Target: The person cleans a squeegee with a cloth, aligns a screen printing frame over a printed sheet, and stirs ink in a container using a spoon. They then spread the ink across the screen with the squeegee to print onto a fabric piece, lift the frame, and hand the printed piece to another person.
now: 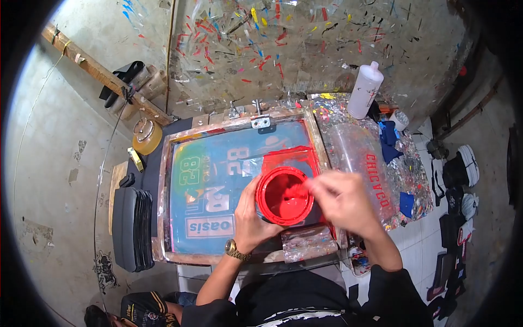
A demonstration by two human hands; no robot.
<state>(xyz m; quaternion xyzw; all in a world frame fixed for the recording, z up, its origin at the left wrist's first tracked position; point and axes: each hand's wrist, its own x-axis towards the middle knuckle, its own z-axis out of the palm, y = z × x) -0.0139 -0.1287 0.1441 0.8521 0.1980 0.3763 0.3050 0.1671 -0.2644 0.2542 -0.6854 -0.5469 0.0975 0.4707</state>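
Observation:
My left hand point(256, 215), with a gold watch point(237, 250) on its wrist, is wrapped round the left side of an open tub point(260, 203) of red ink point(286, 210). My right hand point(346, 201) is closed at the tub's right rim, its fingers smeared by motion. From them a short red-coated tool point(297, 191) reaches into the ink; its exact kind is hidden by ink and blur. Below the tub lies a wood-framed printing screen point(201, 150) with mirrored numbers and an "oasis" stencil. Red ink point(291, 157) covers part of its right side.
Right of the screen are a white squeeze bottle point(368, 90), a clear sheet with red "CHICAGO" lettering point(359, 163) and blue scraps point(389, 141). Dark flat pieces point(132, 229) are stacked at left, near a yellowish jar point(147, 136). Another person point(144, 310) is at lower left.

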